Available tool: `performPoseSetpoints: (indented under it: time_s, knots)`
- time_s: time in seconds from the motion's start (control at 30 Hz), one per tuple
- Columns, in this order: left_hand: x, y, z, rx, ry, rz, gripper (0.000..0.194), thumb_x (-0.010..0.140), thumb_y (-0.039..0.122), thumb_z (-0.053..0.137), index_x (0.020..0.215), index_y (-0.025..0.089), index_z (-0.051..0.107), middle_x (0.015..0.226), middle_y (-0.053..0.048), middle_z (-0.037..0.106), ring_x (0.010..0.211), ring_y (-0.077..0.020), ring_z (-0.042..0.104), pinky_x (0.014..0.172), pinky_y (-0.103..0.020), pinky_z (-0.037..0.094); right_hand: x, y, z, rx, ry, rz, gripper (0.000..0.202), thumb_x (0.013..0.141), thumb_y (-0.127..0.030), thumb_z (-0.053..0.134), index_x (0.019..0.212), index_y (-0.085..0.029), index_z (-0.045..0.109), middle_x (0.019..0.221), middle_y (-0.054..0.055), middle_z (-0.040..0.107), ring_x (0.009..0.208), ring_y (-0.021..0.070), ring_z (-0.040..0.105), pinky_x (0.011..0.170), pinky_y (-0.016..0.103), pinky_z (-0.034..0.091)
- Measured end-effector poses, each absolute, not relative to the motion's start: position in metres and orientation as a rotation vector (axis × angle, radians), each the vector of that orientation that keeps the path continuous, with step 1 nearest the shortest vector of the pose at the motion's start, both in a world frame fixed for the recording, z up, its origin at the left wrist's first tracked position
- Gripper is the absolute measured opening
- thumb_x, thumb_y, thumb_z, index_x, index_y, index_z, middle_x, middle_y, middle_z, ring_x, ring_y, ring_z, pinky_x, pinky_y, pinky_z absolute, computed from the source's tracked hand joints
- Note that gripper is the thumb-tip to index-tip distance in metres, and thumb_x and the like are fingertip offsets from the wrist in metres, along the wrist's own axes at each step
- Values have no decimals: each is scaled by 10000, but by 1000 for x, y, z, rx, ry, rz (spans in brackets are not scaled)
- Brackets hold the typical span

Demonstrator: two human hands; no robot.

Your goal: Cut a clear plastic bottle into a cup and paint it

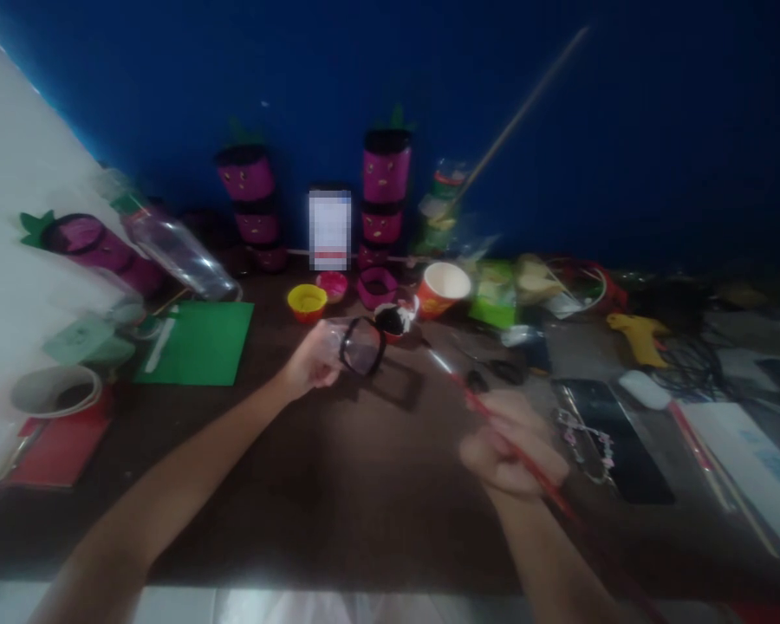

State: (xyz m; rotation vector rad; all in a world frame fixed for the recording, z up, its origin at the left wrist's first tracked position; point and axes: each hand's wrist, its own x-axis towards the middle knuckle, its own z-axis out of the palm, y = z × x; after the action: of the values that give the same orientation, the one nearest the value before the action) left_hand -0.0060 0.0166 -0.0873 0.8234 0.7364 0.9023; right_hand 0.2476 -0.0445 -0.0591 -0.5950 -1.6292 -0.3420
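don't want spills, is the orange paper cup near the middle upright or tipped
Upright: the orange paper cup stands on the dark table with its pale open mouth facing up. Whether it holds anything, I cannot tell.

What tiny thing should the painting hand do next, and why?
Perhaps the right hand should dip the red-handled paintbrush into the small pot of black paint. Its tip is close by, and the left hand holds up a clear plastic piece with a black rim whose middle is see-through.

Head-worn view from above the table's near edge; faces forward and down.
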Motion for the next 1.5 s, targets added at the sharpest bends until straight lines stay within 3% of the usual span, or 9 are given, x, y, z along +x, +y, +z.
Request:
performPoseSetpoints:
  time_s: [0.17,0.3,0.57,0.77,0.97,1.23,1.4,1.5]
  knots:
    - [-12,19,-85,594,666,962,626,793,700,358,984,142,565,826,-132,695,497,-125,603,379,-194,416,243,-38,-55,-847,-1456,-225,106,851,-235,514,920,-202,589,727,49,663,600,185,640,520,340,525]
    - [-15,18,-82,438,642,887,618,798,687,374,1005,134,553,905,-167,694,587,-131,645,519,-202,519,241,-38,-58,-914,-1441,-92,113,833,-174,534,921,-190,604,742,44,682,633,184,665,590,356,556]
    - [-16,19,-87,521,603,928,581,789,639,467,1086,143,519,964,-168,685,700,-159,681,625,-234,546,237,-40,-60,-987,-1463,17,115,831,-165,551,921,-183,620,779,62,704,716,192,678,678,390,570]
    - [-13,15,-92,648,527,1034,557,704,491,682,1154,217,503,1120,-94,648,990,-216,646,884,-329,499,234,-40,-57,-1082,-1288,194,118,841,-197,565,933,-167,632,748,51,700,711,190,688,692,383,569]
    - [-13,14,-93,756,497,1010,498,703,406,708,1121,210,523,1144,-86,627,1029,-235,628,939,-389,469,230,-37,-55,-1037,-1138,292,98,816,-202,614,900,-159,642,752,37,703,627,152,677,660,338,568]
    - [-8,10,-90,806,480,929,555,649,284,766,1131,206,502,998,-64,668,890,-204,668,816,-352,532,231,-31,-52,-1034,-911,470,109,774,-256,668,802,-154,643,706,23,691,547,135,660,560,281,558]
    - [-11,11,-92,865,406,716,549,697,501,676,1100,148,553,888,-112,703,640,-169,675,549,-240,533,233,-36,-51,-972,-1029,533,75,789,-239,645,824,-174,655,694,16,682,568,148,662,562,297,557]
    - [-12,12,-94,875,384,678,536,713,554,633,1052,142,573,823,-111,715,576,-161,665,480,-208,501,234,-43,-49,-990,-1211,444,69,802,-173,614,850,-183,661,726,27,691,619,157,670,630,325,563]
